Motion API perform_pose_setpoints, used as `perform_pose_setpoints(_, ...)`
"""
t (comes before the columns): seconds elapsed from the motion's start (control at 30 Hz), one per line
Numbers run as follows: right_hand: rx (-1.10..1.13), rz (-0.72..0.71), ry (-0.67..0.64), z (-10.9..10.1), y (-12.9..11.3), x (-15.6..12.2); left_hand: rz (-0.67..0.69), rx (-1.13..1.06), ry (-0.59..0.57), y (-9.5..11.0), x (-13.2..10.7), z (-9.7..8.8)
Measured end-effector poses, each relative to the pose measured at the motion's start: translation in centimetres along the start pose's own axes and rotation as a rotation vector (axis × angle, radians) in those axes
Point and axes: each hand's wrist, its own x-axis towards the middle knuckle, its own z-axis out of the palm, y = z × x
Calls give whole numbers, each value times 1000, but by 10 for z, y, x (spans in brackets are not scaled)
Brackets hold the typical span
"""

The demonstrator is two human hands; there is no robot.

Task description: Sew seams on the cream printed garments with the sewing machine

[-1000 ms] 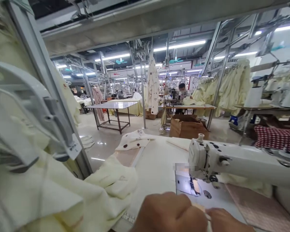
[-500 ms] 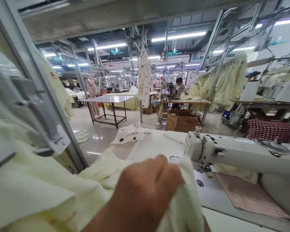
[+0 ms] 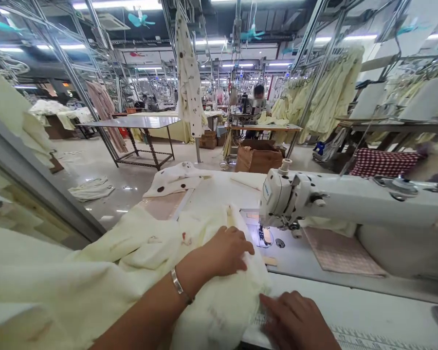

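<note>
Pale yellow printed fabric (image 3: 211, 296) lies bunched over the front left of the sewing table, spreading off to the lower left. On top of it rests my left hand (image 3: 228, 250), palm down, fingers apart and a little bent, a silver bracelet at the wrist. At the fabric's right edge, my right hand (image 3: 295, 316) has its fingertips closed on the border; its thumb is partly hidden. Just beyond the fabric stands a white sewing machine (image 3: 336, 197), its lit needle and presser foot (image 3: 264, 234) to the right of my left hand.
A dotted white fabric piece (image 3: 175, 180) lies at the table's far left corner. Pinkish cloth (image 3: 339, 250) sits under the machine arm. Along the front edge runs a printed ruler (image 3: 357, 338). A metal post (image 3: 40, 180) rises at left. Beyond are a cardboard box (image 3: 259, 156) and a seated person.
My left hand, raised and closed on the fabric before, now lies lower on it with fingers loosened. My right hand has come into view at the fabric's edge. The view has tilted down and shifted right.
</note>
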Motion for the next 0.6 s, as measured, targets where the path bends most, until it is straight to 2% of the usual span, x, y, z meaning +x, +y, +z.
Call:
perform_pose_setpoints(0.2,-48,-11,-55,7,-6,5,44,-100,-87,-2,-6,-3)
perform_pose_setpoints(0.43,40,111,-42,1,-11,-1,198,-118,25,3,-14,8)
perform_pose_setpoints(0.53,101,165,-22,6,-17,-5,227,-148,45,13,-7,2)
perform_pose_setpoints(0.6,160,174,39,9,-23,-8,259,-118,73,20,4,3)
